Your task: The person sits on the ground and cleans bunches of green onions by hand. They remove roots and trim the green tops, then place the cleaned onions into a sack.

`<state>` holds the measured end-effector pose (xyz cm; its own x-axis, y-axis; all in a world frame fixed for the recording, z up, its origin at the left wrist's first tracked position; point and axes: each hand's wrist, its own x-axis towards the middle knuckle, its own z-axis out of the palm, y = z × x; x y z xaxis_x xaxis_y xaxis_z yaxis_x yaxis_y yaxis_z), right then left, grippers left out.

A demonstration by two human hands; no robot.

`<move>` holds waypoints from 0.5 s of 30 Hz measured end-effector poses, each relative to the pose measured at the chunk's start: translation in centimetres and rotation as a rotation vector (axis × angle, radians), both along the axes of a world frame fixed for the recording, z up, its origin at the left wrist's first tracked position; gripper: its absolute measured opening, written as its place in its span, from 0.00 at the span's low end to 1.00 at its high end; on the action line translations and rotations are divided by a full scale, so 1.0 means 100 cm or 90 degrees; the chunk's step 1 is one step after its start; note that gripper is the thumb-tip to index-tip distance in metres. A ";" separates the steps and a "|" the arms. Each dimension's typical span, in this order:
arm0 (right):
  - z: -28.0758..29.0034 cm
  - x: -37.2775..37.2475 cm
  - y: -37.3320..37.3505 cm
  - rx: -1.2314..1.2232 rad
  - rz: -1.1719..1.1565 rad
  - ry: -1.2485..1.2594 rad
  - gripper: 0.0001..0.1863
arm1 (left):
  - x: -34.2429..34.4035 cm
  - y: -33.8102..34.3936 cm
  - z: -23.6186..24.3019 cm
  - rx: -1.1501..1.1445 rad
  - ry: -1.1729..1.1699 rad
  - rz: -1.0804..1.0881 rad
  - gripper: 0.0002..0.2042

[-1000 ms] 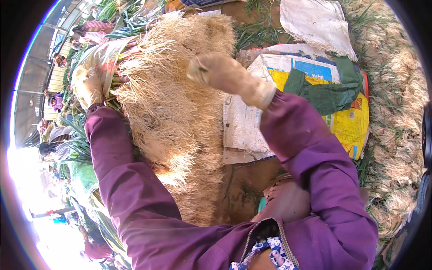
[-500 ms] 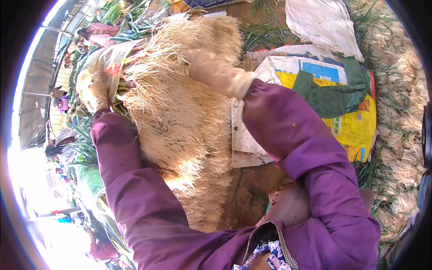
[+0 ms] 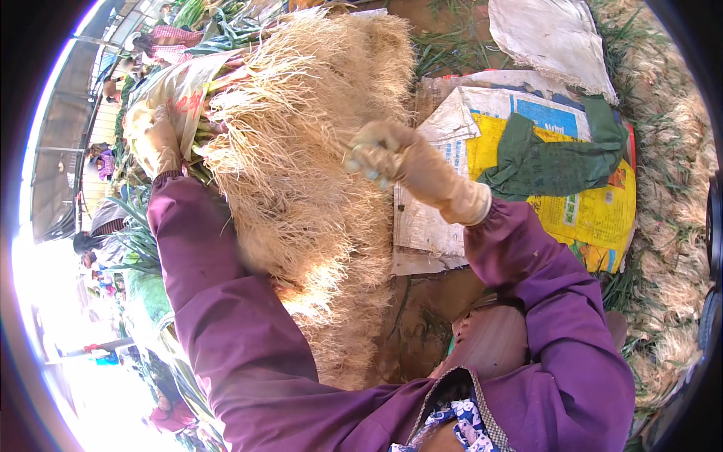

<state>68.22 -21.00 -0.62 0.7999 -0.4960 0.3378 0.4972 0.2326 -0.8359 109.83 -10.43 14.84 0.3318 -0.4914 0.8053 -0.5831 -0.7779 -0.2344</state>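
Note:
A bundle of green onions [image 3: 218, 128] with long pale roots lies at the upper left, its stalks partly wrapped in a clear plastic sheet [image 3: 181, 94] with red print. My left hand [image 3: 154, 139], in a tan glove, grips the wrapped stalks; its fingertips are partly hidden. Pale roots [image 3: 301, 188] spread over the middle in a thick mass. Above the right edge of these roots is my right hand [image 3: 380, 153], gloved too, its fingers curled together. Whatever may be between those fingers is too small and blurred to make out.
Right of the roots lie flattened white and yellow sacks [image 3: 553, 173] with a dark green cloth [image 3: 553, 162] on top. A white sack [image 3: 546, 45] lies farther off. Another mass of roots [image 3: 670, 226] runs along the right edge. Several people are at the far left.
My right hand has drawn back from the roots, moving right and nearer to me, with the elbow more bent. My left hand stays on the bundle.

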 end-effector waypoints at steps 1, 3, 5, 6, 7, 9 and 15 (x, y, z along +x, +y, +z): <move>0.000 -0.006 -0.004 0.005 0.010 0.014 0.09 | -0.001 -0.001 0.000 0.001 0.005 0.000 0.27; 0.000 -0.022 -0.008 0.052 0.031 0.083 0.08 | -0.003 -0.002 -0.001 0.004 0.014 -0.001 0.27; -0.002 -0.040 -0.004 0.097 0.058 0.049 0.08 | -0.005 -0.003 -0.002 0.005 0.020 -0.001 0.27; -0.002 -0.049 0.001 0.027 0.097 0.085 0.07 | -0.007 -0.004 -0.002 0.006 0.023 -0.002 0.27; -0.003 -0.059 0.007 -0.055 0.152 0.108 0.07 | -0.007 -0.004 -0.002 0.007 0.026 -0.001 0.27; -0.003 -0.064 0.021 -0.229 0.574 0.336 0.07 | -0.009 -0.005 -0.002 0.009 0.028 -0.003 0.27; 0.010 -0.004 -0.001 -0.513 -0.305 0.259 0.14 | -0.012 -0.008 0.001 0.017 0.046 -0.003 0.27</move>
